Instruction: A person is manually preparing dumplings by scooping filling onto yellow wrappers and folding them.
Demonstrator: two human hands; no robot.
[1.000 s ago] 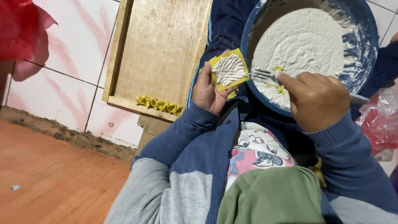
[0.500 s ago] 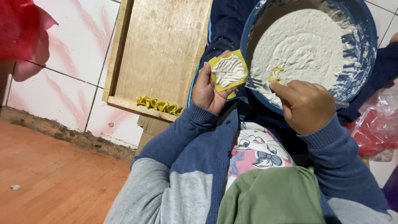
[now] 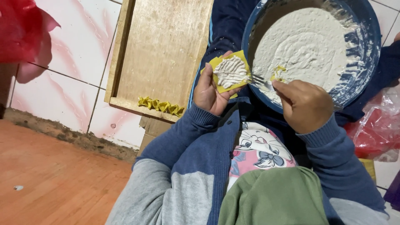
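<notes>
My left hand [image 3: 211, 91] holds a yellow dough square [image 3: 230, 71] flat on its fingers, with white filling spread over it. My right hand [image 3: 305, 104] grips a metal fork [image 3: 260, 82] whose tines touch the edge of the dough square. Behind it on my lap sits a big blue bowl [image 3: 366, 54] full of white filling [image 3: 304, 50]. Several folded yellow dumplings [image 3: 161, 106] lie in a row along the near edge of a wooden board [image 3: 162, 50].
The wooden board leans over a white tiled floor [image 3: 62, 91] streaked with pink. A red plastic bag [image 3: 21, 33] is at top left, another red bag [image 3: 373, 133] at right. A reddish wooden surface [image 3: 54, 183] lies at bottom left.
My right hand has moved left with the fork, from over the bowl's filling to the edge of the dough square. The left hand has stayed put.
</notes>
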